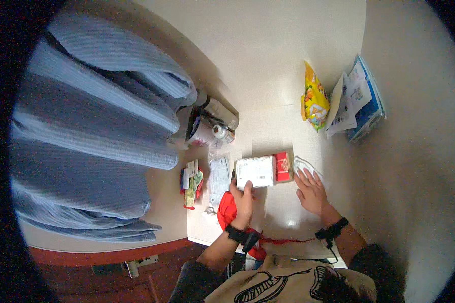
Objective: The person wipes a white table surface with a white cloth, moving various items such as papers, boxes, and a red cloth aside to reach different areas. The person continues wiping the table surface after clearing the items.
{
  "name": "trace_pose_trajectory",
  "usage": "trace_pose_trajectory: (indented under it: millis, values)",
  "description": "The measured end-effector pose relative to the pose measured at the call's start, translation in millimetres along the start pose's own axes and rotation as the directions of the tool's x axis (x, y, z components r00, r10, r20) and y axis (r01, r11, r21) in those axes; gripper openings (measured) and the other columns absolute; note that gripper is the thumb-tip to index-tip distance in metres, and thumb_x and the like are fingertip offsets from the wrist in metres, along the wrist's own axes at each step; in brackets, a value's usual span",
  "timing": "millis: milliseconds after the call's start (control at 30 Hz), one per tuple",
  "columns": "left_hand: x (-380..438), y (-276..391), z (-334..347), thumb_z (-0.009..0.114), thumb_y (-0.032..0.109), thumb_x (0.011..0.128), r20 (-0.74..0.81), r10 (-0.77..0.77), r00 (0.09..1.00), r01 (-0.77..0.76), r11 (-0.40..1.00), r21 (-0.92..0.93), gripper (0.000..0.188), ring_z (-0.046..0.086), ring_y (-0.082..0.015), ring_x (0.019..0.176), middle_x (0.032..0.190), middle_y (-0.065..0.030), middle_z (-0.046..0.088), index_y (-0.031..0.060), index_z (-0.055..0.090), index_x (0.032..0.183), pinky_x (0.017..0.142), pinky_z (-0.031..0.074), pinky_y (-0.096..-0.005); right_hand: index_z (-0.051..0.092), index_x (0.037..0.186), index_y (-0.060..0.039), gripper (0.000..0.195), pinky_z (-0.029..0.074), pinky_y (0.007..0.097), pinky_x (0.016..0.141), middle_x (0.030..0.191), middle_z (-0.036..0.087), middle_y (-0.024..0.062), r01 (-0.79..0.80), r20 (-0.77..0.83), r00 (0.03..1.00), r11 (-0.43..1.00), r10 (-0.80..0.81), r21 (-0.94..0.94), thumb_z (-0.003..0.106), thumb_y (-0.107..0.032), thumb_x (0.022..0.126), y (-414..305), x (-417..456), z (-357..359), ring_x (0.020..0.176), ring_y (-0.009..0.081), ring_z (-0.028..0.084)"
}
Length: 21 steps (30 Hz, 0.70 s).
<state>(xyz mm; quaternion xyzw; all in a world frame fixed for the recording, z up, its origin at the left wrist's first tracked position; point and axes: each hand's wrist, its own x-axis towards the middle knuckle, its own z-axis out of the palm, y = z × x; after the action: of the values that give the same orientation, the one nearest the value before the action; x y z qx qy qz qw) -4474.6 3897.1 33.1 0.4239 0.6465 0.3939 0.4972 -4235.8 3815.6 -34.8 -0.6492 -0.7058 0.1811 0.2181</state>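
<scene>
A white box [254,171] bearing print lies on a red and brown box [283,166] on the white surface. My left hand [243,202] is at the white box's near left corner, thumb on its top and fingers along its left side. To the right of the boxes, my right hand [311,191] rests with spread fingers on a small white item [303,165], perhaps a packet; whether it grips it I cannot tell. Red fabric [226,210] lies under and beside my left wrist, and a red cord [284,241] runs between my wrists.
Left of the boxes lie a clear plastic package [219,180] and a small pile of papers and cloth [192,183]. Beyond stand a white bottle [223,133] and a cylindrical container [222,112]. A yellow bag [315,102] and blue folder [371,108] stand back right; a blue-grey curtain [98,132] hangs left.
</scene>
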Motion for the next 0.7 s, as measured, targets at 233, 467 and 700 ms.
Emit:
trace_pose_trajectory:
  millis: [233,467,700]
  values:
    - [-44.8,-29.8,-35.6,0.068,0.024,0.099,0.098,-0.064,0.993,0.073,0.994,-0.085,0.073,0.059,-0.02,0.108,0.14,-0.0148,0.051,-0.0023,0.027,0.153,0.078,0.055,-0.0317,0.035,0.155,-0.0016,0.061,0.022,0.0503,0.123,0.156,0.043,0.0214,-0.109,-0.176,0.98,0.992,0.096,-0.065,0.052,-0.024,0.101,35.5,85.2,20.2,0.148,0.0349,0.036]
    - [-51.1,-56.2,-80.4,0.06,0.012,0.101,0.107,0.221,0.969,-0.237,0.956,0.175,0.048,0.054,-0.0248,0.123,0.139,-0.0164,0.054,-0.0026,0.045,0.144,0.107,0.043,-0.0369,0.039,0.155,-0.0043,0.065,0.016,0.0473,0.126,0.165,0.032,0.0139,-0.188,-0.087,0.98,0.971,0.176,-0.146,0.037,-0.047,0.106,49.8,240.1,19.9,0.154,0.0287,0.024]
    - [-35.9,-99.0,-105.3,0.07,0.028,0.09,0.357,0.398,0.845,-0.509,0.394,0.765,0.072,0.052,-0.0485,0.117,0.134,-0.0321,0.051,-0.0066,0.041,0.146,0.1,0.041,-0.0554,0.045,0.153,-0.0085,0.058,0.019,0.0423,0.126,0.163,0.037,0.0093,0.354,0.196,0.922,0.932,-0.333,-0.082,0.039,-0.044,0.107,-3.4,320.8,52.7,0.154,0.0238,0.025]
